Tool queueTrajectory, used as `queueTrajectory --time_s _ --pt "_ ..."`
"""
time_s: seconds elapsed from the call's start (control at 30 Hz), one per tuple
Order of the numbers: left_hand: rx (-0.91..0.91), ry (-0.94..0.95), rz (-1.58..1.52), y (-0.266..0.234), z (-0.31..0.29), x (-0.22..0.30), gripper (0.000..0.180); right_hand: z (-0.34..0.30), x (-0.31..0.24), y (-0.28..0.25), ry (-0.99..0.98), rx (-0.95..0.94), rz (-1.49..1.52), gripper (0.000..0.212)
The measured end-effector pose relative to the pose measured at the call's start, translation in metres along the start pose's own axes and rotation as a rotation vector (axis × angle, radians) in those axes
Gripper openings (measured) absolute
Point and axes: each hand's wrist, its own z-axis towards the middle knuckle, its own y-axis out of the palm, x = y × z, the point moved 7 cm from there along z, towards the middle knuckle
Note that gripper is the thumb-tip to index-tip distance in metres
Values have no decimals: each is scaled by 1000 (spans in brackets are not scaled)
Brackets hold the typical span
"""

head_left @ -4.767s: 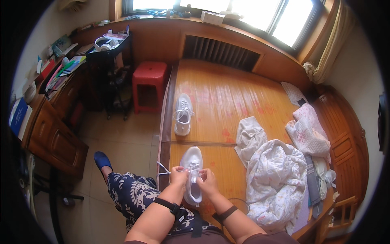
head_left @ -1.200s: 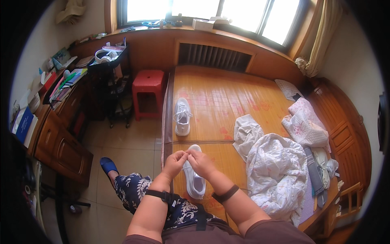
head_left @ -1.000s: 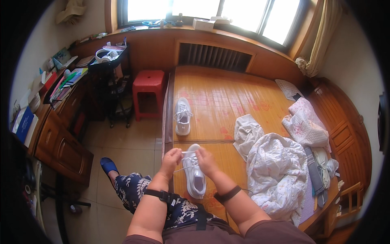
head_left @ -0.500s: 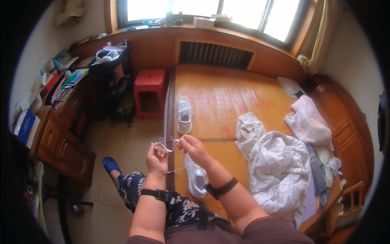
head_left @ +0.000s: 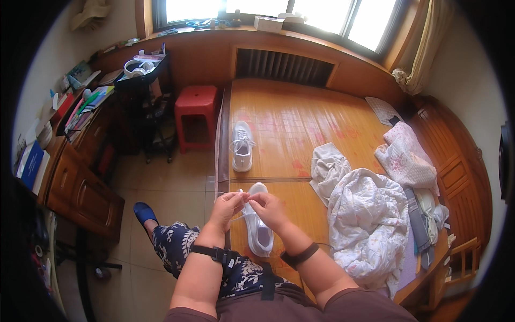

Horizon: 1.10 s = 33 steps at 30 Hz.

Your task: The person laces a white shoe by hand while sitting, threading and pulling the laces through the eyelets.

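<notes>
Both of my hands meet above the toe half of the nearer white sneaker (head_left: pixel 259 236), which rests on the bed mat with its opening toward me. My left hand (head_left: pixel 228 208) pinches a white shoelace (head_left: pixel 221 193), part of which sticks out to its left. Against it, my right hand (head_left: pixel 268 208) has its thumb and finger closed on the same lace. Another stretch of lace hangs below the hands to the shoe; the fingers partly cover it. Farther off on the mat sits a second white sneaker (head_left: pixel 242 146), with its lace tied in a bow.
A red plastic stool (head_left: pixel 196 115) stands left of the bed. Crumpled white bedding (head_left: pixel 370 231) and a grey-white cloth (head_left: pixel 330 166) lie on the right of the mat (head_left: pixel 289 123). A cluttered wooden desk (head_left: pixel 88 188) runs along the left wall.
My hands have come together and moved slightly right, over the nearer shoe. The lace loop that stretched between them has drawn in to their fingertips.
</notes>
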Motion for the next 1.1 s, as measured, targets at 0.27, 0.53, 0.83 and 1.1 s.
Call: queueTrajectory --time_s 0.27,0.53,0.83,1.1 --pt "-18 -47 -64 2 -2 -7 17 -7 11 20 140 -47 74 27" --pt "122 -100 -31 -11 -1 -10 17 -26 13 33 731 -217 881 15" --pt "-258 228 302 28 -8 4 22 -39 22 25 922 -340 1181 16" --pt "-245 167 411 34 -14 6 18 -52 35 13 1005 -330 1157 17"
